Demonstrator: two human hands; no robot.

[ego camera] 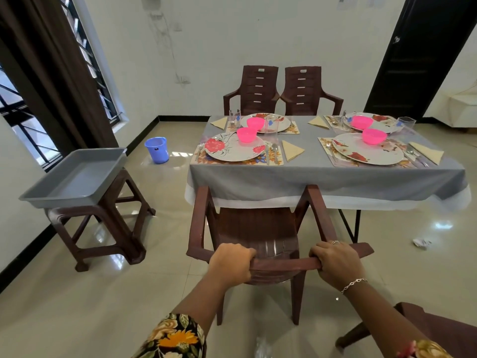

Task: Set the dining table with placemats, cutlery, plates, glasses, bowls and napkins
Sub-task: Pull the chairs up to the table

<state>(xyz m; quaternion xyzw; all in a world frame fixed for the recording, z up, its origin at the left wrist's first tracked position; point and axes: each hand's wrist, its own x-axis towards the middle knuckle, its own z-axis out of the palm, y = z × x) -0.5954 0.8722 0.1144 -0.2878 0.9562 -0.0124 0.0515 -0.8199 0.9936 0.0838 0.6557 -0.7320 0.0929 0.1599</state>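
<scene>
My left hand [231,262] and my right hand [335,263] both grip the top rail of a brown plastic chair [258,228] that faces the dining table [322,177], just short of its near edge. The grey-clothed table carries several place settings. The near-left one has a floral placemat [232,161], a flowered plate [236,149], a pink bowl [246,134], a fork [199,149], a spoon [275,151] and a folded napkin [291,150]. A second plate [367,152] with a pink bowl [374,136] lies near right. Clear glasses [234,118] stand at the far settings.
Two brown chairs [282,90] stand behind the table. A grey tray [74,178] rests on a brown stool [103,228] at left. A blue bucket [156,150] sits on the floor. Another chair's edge [423,321] shows at bottom right. Crumpled paper [421,242] lies right.
</scene>
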